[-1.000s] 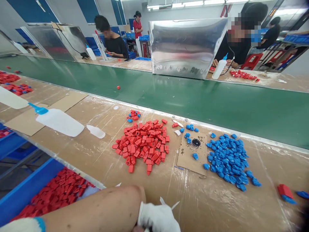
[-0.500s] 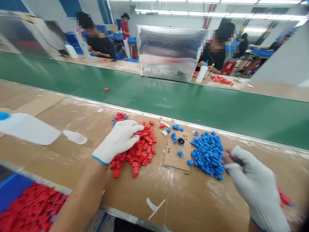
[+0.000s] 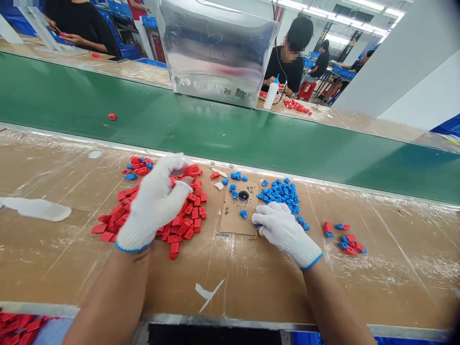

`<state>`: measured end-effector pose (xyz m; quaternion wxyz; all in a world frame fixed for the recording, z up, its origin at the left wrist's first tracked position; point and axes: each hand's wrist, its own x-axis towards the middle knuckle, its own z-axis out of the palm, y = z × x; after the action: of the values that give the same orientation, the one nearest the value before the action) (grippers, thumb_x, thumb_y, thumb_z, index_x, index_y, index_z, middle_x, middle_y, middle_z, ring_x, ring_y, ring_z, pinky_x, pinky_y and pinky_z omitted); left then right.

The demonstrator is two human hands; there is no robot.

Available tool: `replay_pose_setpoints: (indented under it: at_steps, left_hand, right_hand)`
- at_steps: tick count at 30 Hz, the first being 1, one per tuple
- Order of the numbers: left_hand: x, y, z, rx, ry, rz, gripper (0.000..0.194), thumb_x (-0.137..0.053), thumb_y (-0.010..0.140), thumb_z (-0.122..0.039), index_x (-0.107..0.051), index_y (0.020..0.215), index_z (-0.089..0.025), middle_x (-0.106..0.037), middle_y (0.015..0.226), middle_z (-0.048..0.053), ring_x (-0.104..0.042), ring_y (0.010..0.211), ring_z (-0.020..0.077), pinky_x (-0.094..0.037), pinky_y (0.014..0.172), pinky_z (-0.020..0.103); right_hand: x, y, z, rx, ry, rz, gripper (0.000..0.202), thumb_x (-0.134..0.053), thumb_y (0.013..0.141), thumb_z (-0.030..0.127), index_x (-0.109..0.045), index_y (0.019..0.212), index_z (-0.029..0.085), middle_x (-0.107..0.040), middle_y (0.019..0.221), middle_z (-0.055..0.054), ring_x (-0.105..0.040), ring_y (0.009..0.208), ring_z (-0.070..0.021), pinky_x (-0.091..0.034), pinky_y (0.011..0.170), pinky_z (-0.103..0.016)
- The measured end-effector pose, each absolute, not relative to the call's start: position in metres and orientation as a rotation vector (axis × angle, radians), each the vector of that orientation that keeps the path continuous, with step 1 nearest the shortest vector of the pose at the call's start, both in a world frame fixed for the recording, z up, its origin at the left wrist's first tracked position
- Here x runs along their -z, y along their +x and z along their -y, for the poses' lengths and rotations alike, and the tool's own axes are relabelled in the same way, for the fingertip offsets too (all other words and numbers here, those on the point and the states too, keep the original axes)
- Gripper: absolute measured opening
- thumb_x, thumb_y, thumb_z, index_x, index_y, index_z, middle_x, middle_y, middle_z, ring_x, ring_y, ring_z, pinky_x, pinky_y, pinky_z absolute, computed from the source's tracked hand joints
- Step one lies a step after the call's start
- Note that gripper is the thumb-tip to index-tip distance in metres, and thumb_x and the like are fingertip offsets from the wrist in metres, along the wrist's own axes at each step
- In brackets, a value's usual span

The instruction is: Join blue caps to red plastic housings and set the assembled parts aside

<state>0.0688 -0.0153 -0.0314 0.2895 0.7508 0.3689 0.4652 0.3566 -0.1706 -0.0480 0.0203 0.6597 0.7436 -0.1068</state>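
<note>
Gloved in white, my left hand (image 3: 158, 196) pinches a red piece (image 3: 193, 170) between thumb and fingers, just above the pile of red pieces (image 3: 185, 223). My right hand (image 3: 278, 227), also gloved, is closed at the lower left edge of the blue pile (image 3: 282, 192); a bit of blue shows at its fingertips. Between the piles lies a cardboard piece (image 3: 233, 220) with a small round black dish (image 3: 243, 195) and a few blue pieces on and around it. Joined red-and-blue pieces (image 3: 354, 245) lie at the right, and more mixed ones (image 3: 138, 166) behind the red pile.
A green belt (image 3: 215, 132) runs across behind the work table, with one red piece (image 3: 112, 116) on it. Beyond stand a shiny metal panel (image 3: 219, 52), a white bottle (image 3: 270, 94) and seated people. A white strip (image 3: 39, 209) lies left, torn white scraps (image 3: 210, 293) in front.
My left hand has lifted slightly and now holds a red piece. My right hand has moved from the blue pile's right side to its lower left, near the cardboard. The view has shifted.
</note>
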Motion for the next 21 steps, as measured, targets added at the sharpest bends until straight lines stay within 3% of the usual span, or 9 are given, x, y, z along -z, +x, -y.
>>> replay_pose_setpoints:
  at_steps: [3, 6, 8, 10, 12, 15, 18, 21]
  left_hand:
    - [0.043, 0.102, 0.028, -1.366, 1.643, -0.746, 0.021, -0.063, 0.098, -0.027, -0.061, 0.118, -0.023, -0.072, 0.107, 0.006, -0.072, 0.091, 0.0202, -0.062, 0.084, 0.039]
    - [0.055, 0.122, 0.034, -1.320, 1.278, -0.543, 0.031, -0.064, 0.100, -0.039, -0.060, 0.128, -0.026, -0.066, 0.089, 0.000, -0.067, 0.079, 0.0164, -0.060, 0.075, 0.033]
    - [0.061, 0.126, 0.037, -1.233, 1.082, -0.469, 0.035, -0.068, 0.098, -0.042, -0.061, 0.129, -0.026, -0.061, 0.078, -0.003, -0.062, 0.072, 0.0145, -0.057, 0.069, 0.029]
    - [0.063, 0.127, 0.040, -1.195, 0.918, -0.446, 0.026, -0.073, 0.096, -0.040, -0.066, 0.116, -0.024, -0.059, 0.074, -0.004, -0.059, 0.069, 0.0126, -0.054, 0.065, 0.025]
    - [0.065, 0.127, 0.042, -1.180, 0.789, -0.430, 0.020, -0.078, 0.094, -0.036, -0.066, 0.104, -0.022, -0.061, 0.076, -0.003, -0.059, 0.069, 0.0110, -0.053, 0.064, 0.022]
    - [0.067, 0.127, 0.042, -1.149, 0.680, -0.384, 0.029, -0.089, 0.087, -0.032, -0.065, 0.100, -0.021, -0.065, 0.079, -0.003, -0.060, 0.069, 0.0087, -0.053, 0.064, 0.019]
    - [0.070, 0.126, 0.042, -1.137, 0.651, -0.363, 0.036, -0.096, 0.082, -0.032, -0.065, 0.095, -0.020, -0.066, 0.081, -0.003, -0.059, 0.068, 0.0067, -0.054, 0.064, 0.016]
    - [0.071, 0.125, 0.042, -1.122, 0.637, -0.365, 0.035, -0.097, 0.081, -0.030, -0.065, 0.090, -0.019, -0.066, 0.080, -0.002, -0.059, 0.068, 0.0062, -0.054, 0.062, 0.015]
  right_hand:
    - [0.049, 0.357, 0.166, 0.385, 2.036, -2.305, 0.024, -0.060, 0.087, 0.004, -0.073, 0.094, 0.023, -0.079, 0.106, -0.005, -0.059, 0.106, -0.0244, -0.033, 0.094, -0.042]
    - [0.045, 0.367, 0.170, 0.356, 2.174, -2.386, 0.023, -0.056, 0.087, 0.005, -0.070, 0.093, 0.022, -0.077, 0.096, -0.005, -0.061, 0.097, -0.0234, -0.038, 0.092, -0.041]
    - [0.034, 0.376, 0.168, 0.297, 2.295, -2.560, 0.024, -0.052, 0.090, 0.007, -0.069, 0.097, 0.022, -0.076, 0.103, -0.008, -0.064, 0.101, -0.0245, -0.043, 0.093, -0.040]
    - [0.019, 0.383, 0.159, 0.228, 2.310, -2.788, 0.028, -0.048, 0.090, 0.007, -0.069, 0.100, 0.022, -0.075, 0.111, -0.010, -0.066, 0.107, -0.0254, -0.048, 0.094, -0.040]
    - [0.004, 0.384, 0.143, 0.208, 2.213, -2.951, 0.028, -0.047, 0.087, 0.005, -0.067, 0.095, 0.023, -0.073, 0.105, -0.008, -0.066, 0.101, -0.0242, -0.049, 0.090, -0.039]
    - [-0.006, 0.379, 0.116, 0.301, 2.166, -3.010, 0.021, -0.050, 0.088, 0.006, -0.063, 0.086, 0.024, -0.069, 0.088, -0.003, -0.063, 0.084, -0.0198, -0.048, 0.079, -0.034]
    - [0.001, 0.374, 0.099, 0.468, 2.214, -2.962, 0.019, -0.051, 0.089, 0.008, -0.063, 0.086, 0.023, -0.069, 0.085, -0.001, -0.063, 0.080, -0.0182, -0.046, 0.075, -0.032]
    - [0.014, 0.373, 0.092, 0.519, 2.197, -2.836, 0.018, -0.053, 0.091, 0.012, -0.058, 0.078, 0.022, -0.059, 0.075, 0.001, -0.057, 0.072, -0.0164, -0.040, 0.069, -0.031]
